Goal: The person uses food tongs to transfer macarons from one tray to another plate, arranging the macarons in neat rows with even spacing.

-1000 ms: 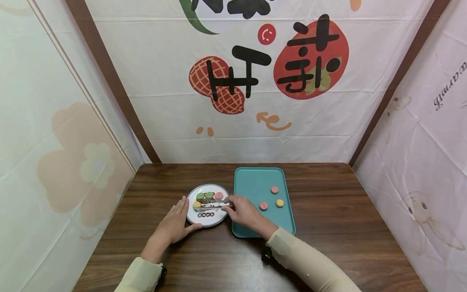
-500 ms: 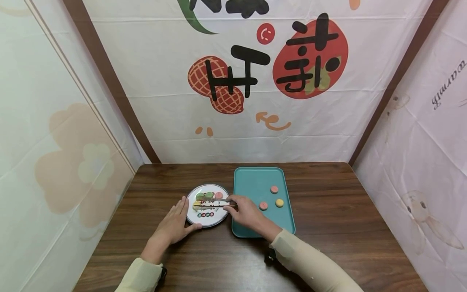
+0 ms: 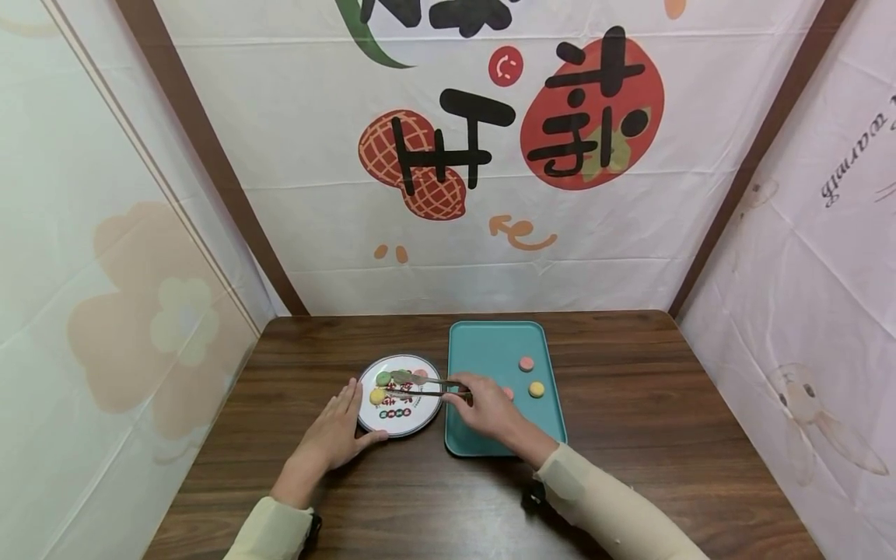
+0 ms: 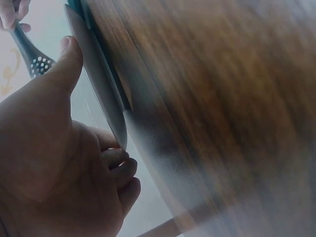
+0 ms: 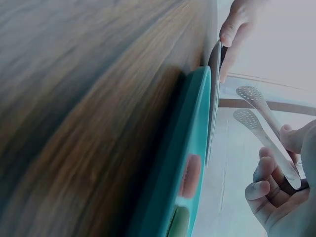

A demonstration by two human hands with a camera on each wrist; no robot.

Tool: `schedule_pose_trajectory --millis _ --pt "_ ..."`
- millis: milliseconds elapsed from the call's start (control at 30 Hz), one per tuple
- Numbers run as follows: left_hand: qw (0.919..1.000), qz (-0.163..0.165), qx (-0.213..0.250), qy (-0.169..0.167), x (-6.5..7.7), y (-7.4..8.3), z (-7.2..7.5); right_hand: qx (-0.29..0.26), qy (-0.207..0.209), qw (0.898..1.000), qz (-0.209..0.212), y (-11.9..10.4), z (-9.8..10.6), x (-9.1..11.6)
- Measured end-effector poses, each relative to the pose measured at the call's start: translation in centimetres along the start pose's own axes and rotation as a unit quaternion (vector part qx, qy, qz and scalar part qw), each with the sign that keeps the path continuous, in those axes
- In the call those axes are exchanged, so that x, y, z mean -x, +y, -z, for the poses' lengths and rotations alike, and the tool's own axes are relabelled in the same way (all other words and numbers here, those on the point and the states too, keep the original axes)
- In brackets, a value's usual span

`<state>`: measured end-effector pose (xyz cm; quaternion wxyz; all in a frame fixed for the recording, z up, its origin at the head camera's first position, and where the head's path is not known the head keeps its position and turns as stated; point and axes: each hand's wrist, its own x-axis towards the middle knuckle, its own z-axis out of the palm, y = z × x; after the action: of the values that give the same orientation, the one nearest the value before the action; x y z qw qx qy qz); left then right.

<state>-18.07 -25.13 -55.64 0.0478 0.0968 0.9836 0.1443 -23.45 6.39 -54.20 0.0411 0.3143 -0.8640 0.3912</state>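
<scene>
My left hand (image 3: pixel 332 428) rests at the left side of a white round plate (image 3: pixel 423 418); fingers lie straight along its rim and the thumb spreads out below. On the plate sit a yellow macaron (image 3: pixel 377 396), a green macaron (image 3: pixel 383 379) and a pink one, partly covered by tongs. A second green one is mostly hidden behind them. My right hand (image 3: pixel 490 408) holds the metal tongs (image 3: pixel 404 378) over the plate. Their perforated tips (image 5: pixel 247 117) stand apart in the right wrist view, with nothing between them.
A teal tray (image 3: pixel 490 338) lies right of the plate, with a pink macaron (image 3: pixel 526 363) and a yellow macaron (image 3: pixel 536 390) on it. Another pink one is partly hidden by my right hand. All stand on a brown wooden table (image 3: pixel 630 420) with cloth walls around.
The tongs, over the yellow macaron before, have opened wider and moved right with my right hand, leaving that macaron uncovered on the plate. My left hand stays in place.
</scene>
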Motion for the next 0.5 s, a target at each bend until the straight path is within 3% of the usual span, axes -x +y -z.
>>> schedule_pose_trajectory --millis 100,300,500 --pt "1.0 0.0 -0.002 -0.001 0.0 0.0 0.0 0.006 0.001 1.0 -0.006 0.3 0.4 0.4" --pt "1.0 0.003 -0.003 -0.003 0.0 -0.1 -0.1 -0.036 -0.007 0.999 -0.03 0.9 1.6 1.1" --pt "1.0 0.003 -0.001 -0.002 0.1 -0.2 -0.2 0.0 0.024 0.999 -0.021 1.3 2.5 1.6"
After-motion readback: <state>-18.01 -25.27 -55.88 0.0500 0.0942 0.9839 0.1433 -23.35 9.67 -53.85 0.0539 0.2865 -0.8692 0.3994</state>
